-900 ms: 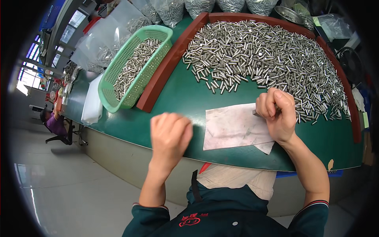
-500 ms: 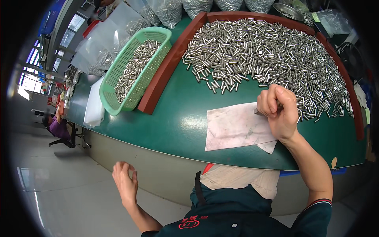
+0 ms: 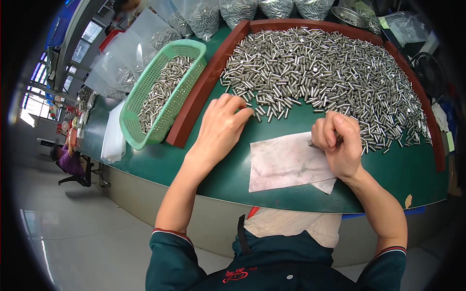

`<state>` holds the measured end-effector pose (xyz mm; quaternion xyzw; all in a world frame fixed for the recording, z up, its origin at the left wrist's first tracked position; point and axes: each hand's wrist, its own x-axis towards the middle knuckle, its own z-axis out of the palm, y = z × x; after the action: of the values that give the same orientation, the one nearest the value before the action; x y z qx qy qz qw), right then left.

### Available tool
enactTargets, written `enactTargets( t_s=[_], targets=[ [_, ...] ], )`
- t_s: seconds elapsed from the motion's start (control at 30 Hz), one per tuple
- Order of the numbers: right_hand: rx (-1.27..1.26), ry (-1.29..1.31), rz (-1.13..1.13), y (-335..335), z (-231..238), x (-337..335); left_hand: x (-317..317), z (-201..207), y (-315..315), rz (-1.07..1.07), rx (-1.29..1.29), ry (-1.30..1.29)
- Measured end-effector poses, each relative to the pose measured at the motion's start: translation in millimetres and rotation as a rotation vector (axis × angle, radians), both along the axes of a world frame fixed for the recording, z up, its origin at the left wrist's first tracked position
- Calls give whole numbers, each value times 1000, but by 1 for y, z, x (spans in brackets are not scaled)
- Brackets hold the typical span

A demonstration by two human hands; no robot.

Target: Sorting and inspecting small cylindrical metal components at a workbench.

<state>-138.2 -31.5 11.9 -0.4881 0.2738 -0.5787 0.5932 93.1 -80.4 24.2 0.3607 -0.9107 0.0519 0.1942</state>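
Hundreds of short, shiny metal pins (image 3: pixel 310 68) lie in a wide heap on the green table. At the heap's left front edge is my left hand (image 3: pixel 222 125), palm down, its fingers bent but apart; the fingertips are partly hidden, and I see nothing held. My right hand (image 3: pixel 337 145) is closed in a fist in front of the heap's right part. A small grey metal piece (image 3: pixel 311 143) pokes out at the left of that fist; the rest of it is hidden. Partly below the fist lies a stained whitish cloth (image 3: pixel 284 165) on the table.
A reddish-brown raised border (image 3: pixel 191 114) curves around the heap. Left of it stands a green perforated basket (image 3: pixel 131 128) holding more pins. Clear bags of pins (image 3: pixel 201 19) line the back, with a metal bowl (image 3: pixel 348 17) beside them. A person (image 3: pixel 70 160) sits far left.
My left hand has swung from beyond the table's front edge up and right to the heap's left front. My right hand stays closed above the cloth, nearly unmoved.
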Motion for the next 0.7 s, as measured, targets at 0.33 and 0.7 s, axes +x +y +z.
enactTargets(
  t_s=[0.33,0.7],
  targets=[
    [15,14,-1,0,-1,-4,-11,5,-13,-33,138,-143],
    [-4,-214,-34,-1,3,-6,-73,-15,29,-132,564,319]
  ],
)
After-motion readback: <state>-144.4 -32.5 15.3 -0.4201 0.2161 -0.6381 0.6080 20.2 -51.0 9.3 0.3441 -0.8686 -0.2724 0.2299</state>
